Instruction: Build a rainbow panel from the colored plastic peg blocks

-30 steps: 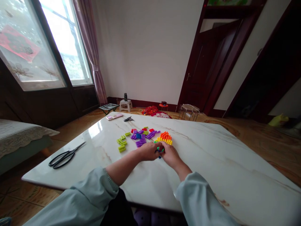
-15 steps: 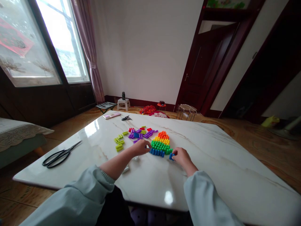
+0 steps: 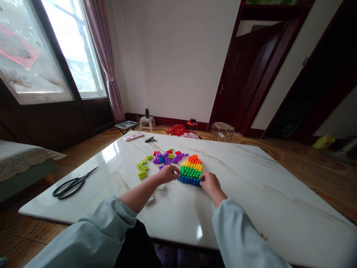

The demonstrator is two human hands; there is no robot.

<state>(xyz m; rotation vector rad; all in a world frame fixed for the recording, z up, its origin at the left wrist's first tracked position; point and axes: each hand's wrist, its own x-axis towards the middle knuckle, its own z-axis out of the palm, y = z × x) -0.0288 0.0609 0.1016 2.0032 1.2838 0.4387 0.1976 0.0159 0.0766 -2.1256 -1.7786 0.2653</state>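
Observation:
A stack of small bullet-shaped plastic blocks (image 3: 191, 172) stands on the table, coloured in bands: orange at the far end, then yellow, green and blue. The row of blue blocks (image 3: 189, 180) lies nearest me. My left hand (image 3: 169, 174) is closed at the row's left end, its curled thumb and fingers touching it. At the right end my right hand (image 3: 211, 185) pinches a blue block set against the row; its fingers hide most of that block. Loose purple blocks (image 3: 177, 158) and lime green blocks (image 3: 142, 174) lie beyond and left of my left hand.
Black-handled scissors (image 3: 74, 184) lie at the table's left. A phone (image 3: 133, 136) and a small dark tool (image 3: 151, 139) rest near the far edge. Pale, shiny pieces (image 3: 150, 200) sit by my left forearm. Stools (image 3: 147, 123) stand on the floor beyond the marble-patterned table (image 3: 264, 186).
My right hand has moved left with the blue blocks, closing the gap at the right end of the blue row. The left hand stays at the other end.

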